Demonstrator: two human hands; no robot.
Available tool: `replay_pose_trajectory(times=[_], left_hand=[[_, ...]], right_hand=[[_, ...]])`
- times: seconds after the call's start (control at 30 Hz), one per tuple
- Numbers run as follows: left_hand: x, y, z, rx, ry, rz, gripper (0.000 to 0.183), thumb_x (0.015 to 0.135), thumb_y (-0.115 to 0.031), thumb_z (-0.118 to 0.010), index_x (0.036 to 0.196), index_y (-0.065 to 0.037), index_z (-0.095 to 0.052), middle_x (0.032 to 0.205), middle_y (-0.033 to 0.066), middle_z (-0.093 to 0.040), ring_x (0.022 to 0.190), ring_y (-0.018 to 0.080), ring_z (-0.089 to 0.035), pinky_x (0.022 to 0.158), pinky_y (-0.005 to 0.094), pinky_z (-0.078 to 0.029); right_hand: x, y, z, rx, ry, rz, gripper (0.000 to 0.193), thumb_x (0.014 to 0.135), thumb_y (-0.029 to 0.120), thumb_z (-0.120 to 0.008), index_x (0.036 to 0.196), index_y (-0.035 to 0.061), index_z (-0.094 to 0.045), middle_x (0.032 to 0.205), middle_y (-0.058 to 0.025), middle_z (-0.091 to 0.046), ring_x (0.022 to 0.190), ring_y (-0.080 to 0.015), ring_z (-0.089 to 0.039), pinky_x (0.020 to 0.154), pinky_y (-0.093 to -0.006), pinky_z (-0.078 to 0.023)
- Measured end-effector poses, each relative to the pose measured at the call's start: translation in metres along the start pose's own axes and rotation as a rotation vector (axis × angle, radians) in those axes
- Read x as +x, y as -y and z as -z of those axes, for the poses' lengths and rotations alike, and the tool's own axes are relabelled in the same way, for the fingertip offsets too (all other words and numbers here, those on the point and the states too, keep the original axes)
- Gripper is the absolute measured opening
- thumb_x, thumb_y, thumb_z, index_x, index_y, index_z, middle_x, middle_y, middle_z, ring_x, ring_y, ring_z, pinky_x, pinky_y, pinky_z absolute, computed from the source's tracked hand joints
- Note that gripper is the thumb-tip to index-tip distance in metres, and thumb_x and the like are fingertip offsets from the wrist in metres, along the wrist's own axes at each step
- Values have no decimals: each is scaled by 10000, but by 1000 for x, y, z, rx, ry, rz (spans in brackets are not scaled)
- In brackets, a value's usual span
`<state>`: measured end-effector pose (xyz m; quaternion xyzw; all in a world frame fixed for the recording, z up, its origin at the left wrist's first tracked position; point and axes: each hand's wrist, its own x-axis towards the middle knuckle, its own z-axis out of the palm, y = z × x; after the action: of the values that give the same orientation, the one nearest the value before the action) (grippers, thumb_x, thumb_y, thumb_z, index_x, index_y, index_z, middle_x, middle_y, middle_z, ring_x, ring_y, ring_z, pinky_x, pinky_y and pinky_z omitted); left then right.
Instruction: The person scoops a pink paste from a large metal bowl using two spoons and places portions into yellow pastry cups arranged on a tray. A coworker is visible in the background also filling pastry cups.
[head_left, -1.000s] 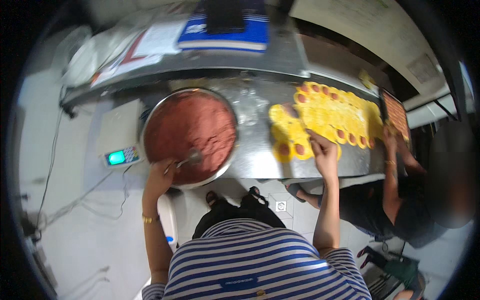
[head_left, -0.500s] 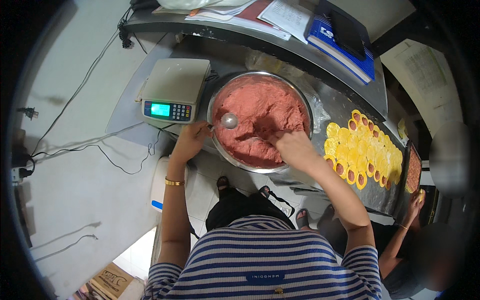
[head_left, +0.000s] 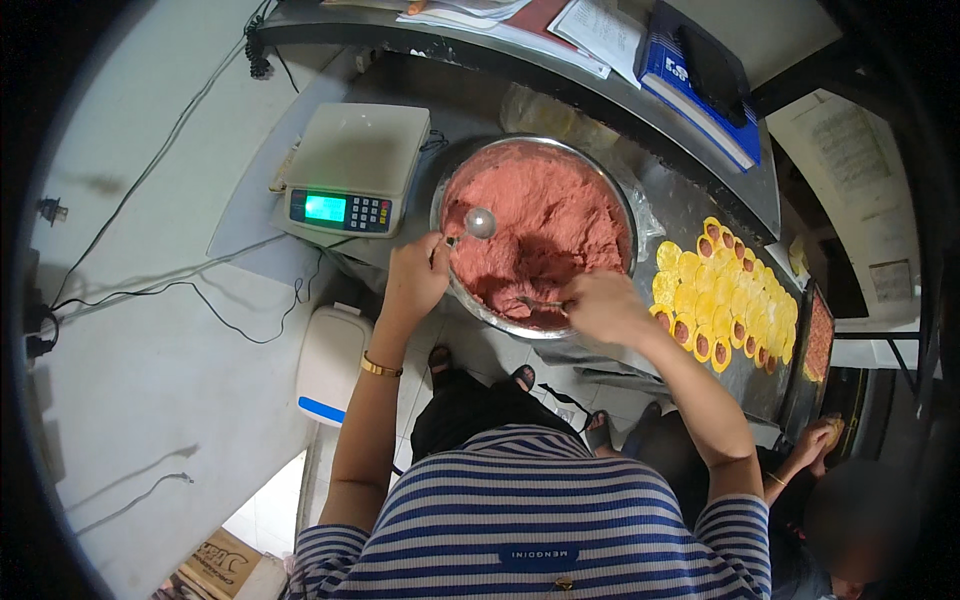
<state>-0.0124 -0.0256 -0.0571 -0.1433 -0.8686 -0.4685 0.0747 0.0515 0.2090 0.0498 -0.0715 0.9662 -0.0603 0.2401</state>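
A large steel bowl [head_left: 634, 225] holds a mass of pink ground meat [head_left: 560, 190] with a hollow near its front. Over the bowl's left side, my left hand [head_left: 416, 278] is closed around the handle of a small round metal ladle [head_left: 480, 223], whose shiny bowl sits above the meat. At the front right of the bowl my right hand [head_left: 604, 308] grips a metal spoon [head_left: 545, 303]. The spoon's tip is at the meat's surface, and my fingers hide most of its handle.
A digital scale [head_left: 360, 150] stands left of the bowl. Yellow round wrappers [head_left: 705, 290], several topped with meat, lie on the right, beside a meat-filled tray [head_left: 818, 335]. A co-worker's hands [head_left: 815, 445] are beyond. A notebook [head_left: 690, 90] with a phone rests on the shelf.
My right hand has drawn back a little, and more of its spoon shows out of the meat. My left hand stays at the bowl's left rim with the ladle. The view has shifted slightly.
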Motion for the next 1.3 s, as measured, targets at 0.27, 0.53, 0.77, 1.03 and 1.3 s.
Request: replay_pose_trajectory(times=[0.27, 0.53, 0.77, 1.03, 1.3], left_hand=[[0, -20, 6, -221, 279, 210, 239, 850, -142, -515, 707, 50, -511, 554, 157, -397, 489, 162, -386, 480, 337, -338], [8, -39, 4, -336, 171, 337, 237, 841, -153, -533, 722, 51, -521, 559, 181, -384, 502, 157, -349, 483, 342, -345], [6, -50, -5, -267, 197, 238, 222, 831, -144, -528, 718, 47, -524, 584, 216, -426, 483, 218, -397, 492, 358, -364], [5, -56, -3, -263, 223, 243, 231, 835, -143, -517, 701, 44, -514, 583, 225, -433, 473, 231, -406, 488, 368, -364], [0, -64, -1, -147, 223, 278, 249, 831, -134, -509, 659, 46, -494, 568, 231, -425, 452, 236, -428, 479, 371, -358]], right_hand=[[-16, -30, -13, 69, -696, 94, 431, 690, 46, -559, 1111, 110, -628, 826, -122, -615, 680, -288, -608, 593, -350, -500], [-22, -21, -49, -209, -862, 209, 644, 621, 44, -571, 1261, 77, -511, 776, -50, -498, 678, -210, -547, 545, -329, -488], [-17, -4, -65, -49, -927, 29, 634, 629, -2, -595, 1247, 130, -538, 740, -56, -485, 617, -225, -555, 487, -356, -470], [-21, -8, -74, -42, -870, 45, 700, 613, 30, -587, 1300, 103, -475, 795, -78, -487, 604, -234, -564, 487, -342, -493], [-21, -7, -74, -46, -838, 67, 675, 637, 46, -586, 1300, 84, -467, 827, -79, -510, 590, -218, -572, 467, -343, -489]])
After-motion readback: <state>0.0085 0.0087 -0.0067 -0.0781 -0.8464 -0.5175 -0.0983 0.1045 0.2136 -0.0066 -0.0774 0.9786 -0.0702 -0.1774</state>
